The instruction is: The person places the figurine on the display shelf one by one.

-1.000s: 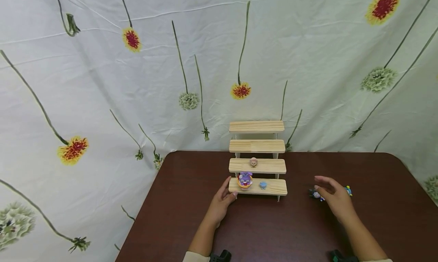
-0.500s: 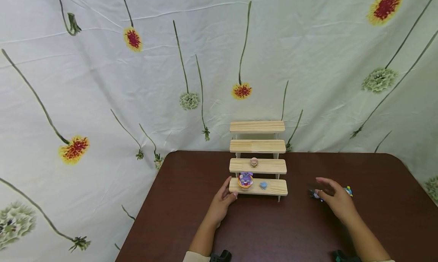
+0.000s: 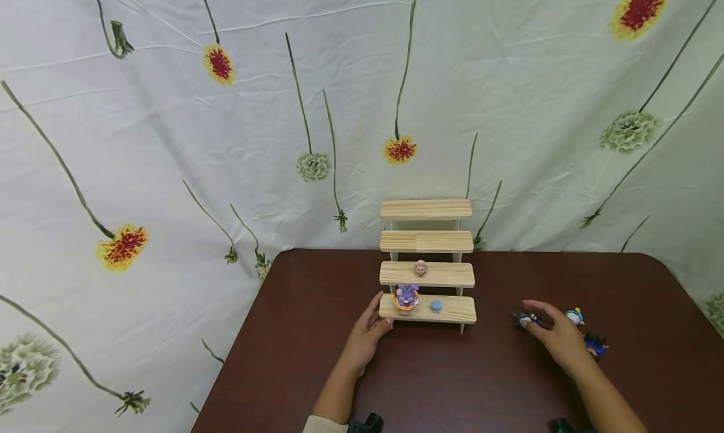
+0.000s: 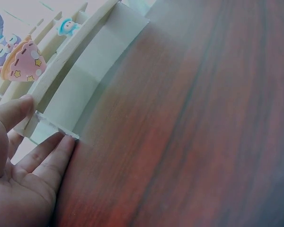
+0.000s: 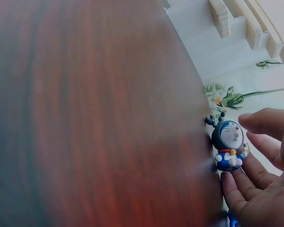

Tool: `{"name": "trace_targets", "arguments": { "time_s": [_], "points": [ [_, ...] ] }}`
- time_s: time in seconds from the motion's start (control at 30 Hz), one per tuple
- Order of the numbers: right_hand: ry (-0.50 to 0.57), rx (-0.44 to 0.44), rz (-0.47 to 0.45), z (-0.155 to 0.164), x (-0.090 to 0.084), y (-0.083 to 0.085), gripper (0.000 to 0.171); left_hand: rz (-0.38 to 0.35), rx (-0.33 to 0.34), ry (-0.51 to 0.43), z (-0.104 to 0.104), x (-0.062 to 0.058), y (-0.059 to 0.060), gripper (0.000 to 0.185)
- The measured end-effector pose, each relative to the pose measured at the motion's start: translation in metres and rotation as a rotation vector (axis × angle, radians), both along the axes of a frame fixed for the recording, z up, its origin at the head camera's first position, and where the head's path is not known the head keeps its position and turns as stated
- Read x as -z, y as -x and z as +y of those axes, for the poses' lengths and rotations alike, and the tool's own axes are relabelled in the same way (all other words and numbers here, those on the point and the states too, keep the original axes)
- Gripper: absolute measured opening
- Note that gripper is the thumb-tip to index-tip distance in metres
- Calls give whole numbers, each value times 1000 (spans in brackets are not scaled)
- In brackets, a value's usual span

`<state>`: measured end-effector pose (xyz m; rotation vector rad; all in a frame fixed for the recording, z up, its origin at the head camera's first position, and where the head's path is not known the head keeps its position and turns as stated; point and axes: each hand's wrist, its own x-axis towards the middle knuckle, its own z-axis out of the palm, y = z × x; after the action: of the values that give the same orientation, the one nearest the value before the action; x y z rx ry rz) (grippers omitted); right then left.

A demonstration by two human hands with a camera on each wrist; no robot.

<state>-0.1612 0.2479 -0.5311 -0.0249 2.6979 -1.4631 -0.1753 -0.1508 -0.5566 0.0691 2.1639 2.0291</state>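
Note:
My left hand [image 3: 364, 340] grips the left end of a tiered wooden display stand [image 3: 460, 307], thumb at the lowest board's front, fingers around its clear side leg. On that board sit a purple rabbit figurine [image 3: 405, 296] in a pink and orange cup and a small light-blue figurine [image 3: 436, 306]. A pinkish head-shaped figurine [image 3: 420, 268] stands one board higher. To the right, my right hand [image 3: 559, 337] has its curled fingers and thumb around a blue-and-white cat figurine [image 5: 228, 139] with a dark hood and red collar, low at the tabletop.
Beside the right hand lie a blue-and-yellow figurine [image 3: 574, 316] and a dark blue-and-black figurine [image 3: 595, 344]. Behind the brown table [image 3: 305, 282] hangs a white cloth [image 3: 254, 137] printed with flowers.
My right hand has shifted slightly, its thumb now over the cat figurine, which has turned a little. The dark blue-and-black figurine has come into view beside that hand. The left hand stays put.

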Motion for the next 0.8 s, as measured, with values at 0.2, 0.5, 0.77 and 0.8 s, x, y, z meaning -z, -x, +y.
{"name": "trace_targets", "arguments": {
  "time_s": [0.2, 0.5, 0.77, 0.8],
  "points": [
    [-23, -7, -12, 1, 2, 0, 55, 0, 3, -5, 0, 0, 0, 71],
    [-68, 19, -33, 2, 6, 1, 53, -4, 4, -13, 0, 0, -1, 70],
    [-79, 26, -19, 2, 10, 2, 48, -2, 3, -13, 0, 0, -1, 70],
    [-78, 26, -17, 2, 10, 2, 48, -3, 2, -12, 0, 0, -1, 70]
  ]
}}
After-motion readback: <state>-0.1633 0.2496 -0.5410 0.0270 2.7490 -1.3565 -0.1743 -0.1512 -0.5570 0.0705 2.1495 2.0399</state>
